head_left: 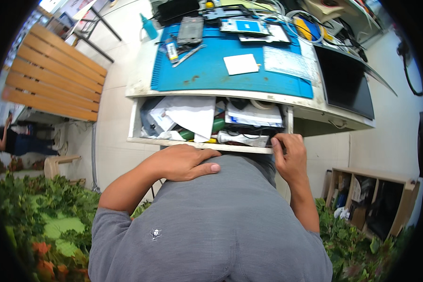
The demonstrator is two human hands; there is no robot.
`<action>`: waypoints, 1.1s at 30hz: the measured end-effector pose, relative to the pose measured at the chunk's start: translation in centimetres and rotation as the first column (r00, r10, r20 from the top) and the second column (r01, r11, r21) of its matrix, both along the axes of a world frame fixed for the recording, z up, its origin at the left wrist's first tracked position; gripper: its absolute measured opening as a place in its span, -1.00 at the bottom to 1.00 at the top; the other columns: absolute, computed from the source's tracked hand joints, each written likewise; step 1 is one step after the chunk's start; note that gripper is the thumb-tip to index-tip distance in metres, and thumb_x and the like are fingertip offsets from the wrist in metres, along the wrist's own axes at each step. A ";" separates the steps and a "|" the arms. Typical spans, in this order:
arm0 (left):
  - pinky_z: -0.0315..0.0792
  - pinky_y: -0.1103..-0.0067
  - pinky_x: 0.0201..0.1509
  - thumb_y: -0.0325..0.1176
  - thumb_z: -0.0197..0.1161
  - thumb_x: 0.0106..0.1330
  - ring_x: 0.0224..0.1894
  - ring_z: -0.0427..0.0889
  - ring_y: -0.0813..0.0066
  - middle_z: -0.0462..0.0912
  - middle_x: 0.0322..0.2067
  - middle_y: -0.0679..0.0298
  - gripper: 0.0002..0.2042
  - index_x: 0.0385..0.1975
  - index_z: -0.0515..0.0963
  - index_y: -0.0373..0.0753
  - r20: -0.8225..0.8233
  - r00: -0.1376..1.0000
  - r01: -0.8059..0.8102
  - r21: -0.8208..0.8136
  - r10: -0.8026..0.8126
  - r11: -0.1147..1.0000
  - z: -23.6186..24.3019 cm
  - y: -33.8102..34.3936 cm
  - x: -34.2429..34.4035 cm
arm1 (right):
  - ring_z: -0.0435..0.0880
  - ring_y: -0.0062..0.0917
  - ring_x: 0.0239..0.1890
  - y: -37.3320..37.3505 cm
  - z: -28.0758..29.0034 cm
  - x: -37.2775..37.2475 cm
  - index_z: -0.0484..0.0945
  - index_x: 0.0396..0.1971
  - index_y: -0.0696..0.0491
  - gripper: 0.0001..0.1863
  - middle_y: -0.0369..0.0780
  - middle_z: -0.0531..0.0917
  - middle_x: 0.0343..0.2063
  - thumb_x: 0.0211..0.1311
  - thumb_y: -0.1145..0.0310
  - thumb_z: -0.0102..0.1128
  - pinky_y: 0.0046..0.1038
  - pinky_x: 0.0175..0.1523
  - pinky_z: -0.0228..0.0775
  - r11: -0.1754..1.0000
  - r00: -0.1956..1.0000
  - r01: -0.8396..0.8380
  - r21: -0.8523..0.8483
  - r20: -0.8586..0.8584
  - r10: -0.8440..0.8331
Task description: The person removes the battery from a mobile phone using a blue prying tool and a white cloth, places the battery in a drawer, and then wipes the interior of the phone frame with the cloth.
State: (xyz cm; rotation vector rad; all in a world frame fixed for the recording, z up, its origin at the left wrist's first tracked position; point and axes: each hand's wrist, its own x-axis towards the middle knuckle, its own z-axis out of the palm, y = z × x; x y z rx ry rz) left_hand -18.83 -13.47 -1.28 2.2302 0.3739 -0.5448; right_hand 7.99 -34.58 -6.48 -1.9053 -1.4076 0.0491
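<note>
A white drawer [174, 142] is pulled out of the desk in front of me. My right hand [290, 155] is at its front right corner, with thumb and curled fingers closed on the edge. Across the front of my grey shirt lies my left hand [185, 163], flat with the thumb held apart, holding nothing. Inside the drawer are white papers [191, 114], a second stack of papers [254, 115], a white tube-like packet [243, 138], dark cables and some green-handled items partly covered by the sheets.
On the desk a blue work mat [197, 77] carries an opened phone [190, 30], a white card [240, 64] and a written sheet [286, 62]. Cables are heaped behind. A dark monitor [345, 82] lies at right; a wooden shelf [369, 174] stands below it.
</note>
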 end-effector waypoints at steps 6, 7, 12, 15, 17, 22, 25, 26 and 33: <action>0.65 0.17 0.01 -0.22 0.27 0.56 -0.11 0.82 -0.02 0.85 -0.19 0.03 -0.75 0.05 0.75 -0.17 0.174 0.975 -0.178 0.244 0.137 0.953 4.4 3.9 -2.4 | 0.50 -0.15 -0.56 1.2 0.9 -0.1 0.52 -0.55 0.07 -0.67 -0.14 0.55 -0.64 0.42 0.35 0.41 -0.20 -0.28 0.34 0.990 0.992 -0.053 -0.133 0.103 0.067; 0.66 0.20 -0.04 -0.28 0.30 0.54 -0.17 0.82 -0.02 0.84 -0.23 0.02 -0.79 0.01 0.76 -0.18 0.297 0.933 -0.296 0.315 0.203 0.902 3.9 5.6 -3.6 | 0.50 -0.15 -0.56 1.4 1.1 -0.2 0.52 -0.55 0.07 -0.67 -0.14 0.55 -0.64 0.42 0.35 0.41 -0.20 -0.28 0.34 0.990 0.991 -0.073 -0.123 0.099 0.085; 0.63 0.25 0.03 -0.37 0.39 0.39 -0.09 0.79 0.06 0.84 -0.21 0.13 -0.86 -0.14 0.81 -0.17 0.324 0.873 -0.487 0.535 0.365 0.690 1.1 12.5 -10.6 | 0.62 -0.05 -0.55 3.5 2.6 -0.4 0.55 -0.54 0.06 -0.63 -0.07 0.57 -0.68 0.39 0.21 0.46 -0.08 -0.34 0.42 0.903 0.954 -0.209 -0.375 0.127 0.273; 0.64 0.27 0.03 -0.39 0.45 0.28 -0.05 0.76 0.13 0.80 -0.21 0.20 -0.90 -0.27 0.83 -0.15 0.174 0.948 -0.318 0.589 0.267 0.743 0.6 12.5 -11.7 | 0.66 -0.13 -0.48 6.2 5.3 -2.1 0.58 -0.50 0.07 -0.67 -0.10 0.62 -0.62 0.34 0.22 0.50 -0.12 -0.29 0.47 0.850 0.921 -0.323 -0.416 0.067 0.383; 0.65 0.29 0.02 -0.39 0.48 0.19 -0.01 0.74 0.20 0.76 -0.23 0.25 -0.93 -0.36 0.84 -0.14 0.165 0.961 -0.276 0.632 0.222 0.724 -0.8 11.9 -11.4 | 0.66 -0.22 -0.36 8.0 6.5 -3.1 0.59 -0.47 0.08 -0.71 -0.14 0.65 -0.51 0.31 0.26 0.50 -0.18 -0.22 0.49 0.796 0.786 -0.516 -0.316 0.196 0.587; 0.65 0.29 -0.01 -0.33 0.50 0.23 -0.04 0.78 0.21 0.79 -0.22 0.28 -0.89 -0.29 0.89 -0.03 -0.168 0.982 0.053 0.668 0.082 0.742 0.3 12.1 -8.8 | 0.64 -0.30 -0.31 11.4 6.5 -3.9 0.61 -0.43 0.07 -0.75 -0.20 0.64 -0.47 0.36 0.27 0.45 -0.24 -0.17 0.48 0.720 0.704 -0.569 -0.398 0.217 0.676; 0.64 0.29 -0.04 -0.25 0.52 0.31 -0.15 0.81 0.13 0.84 -0.26 0.25 -0.85 -0.16 0.90 0.03 -0.160 0.982 -0.021 0.436 0.101 0.900 1.4 12.0 -6.9 | 0.64 -0.30 -0.31 12.2 6.4 -4.2 0.61 -0.41 0.07 -0.77 -0.20 0.65 -0.47 0.38 0.29 0.43 -0.24 -0.16 0.49 0.723 0.710 -0.594 -0.354 0.192 0.678; 0.64 0.28 -0.04 -0.23 0.52 0.31 -0.16 0.81 0.12 0.85 -0.27 0.24 -0.82 -0.13 0.90 0.04 -0.066 0.997 -0.005 0.371 0.032 0.929 0.7 11.5 -6.3 | 0.64 -0.30 -0.31 12.3 6.2 -4.3 0.62 -0.41 0.07 -0.77 -0.20 0.65 -0.47 0.38 0.29 0.42 -0.24 -0.15 0.49 0.724 0.708 -0.603 -0.335 0.192 0.679; 0.62 0.27 -0.03 -0.25 0.48 0.35 -0.20 0.79 0.14 0.83 -0.35 0.18 -0.85 -0.18 0.83 -0.10 -0.019 0.984 0.165 0.462 -0.176 0.871 -2.0 11.6 -4.3 | 0.61 -0.24 -0.32 12.0 5.3 -3.6 0.61 -0.41 0.10 -0.79 -0.18 0.62 -0.46 0.36 0.35 0.45 -0.20 -0.19 0.46 0.730 0.735 -0.604 -0.319 0.129 0.665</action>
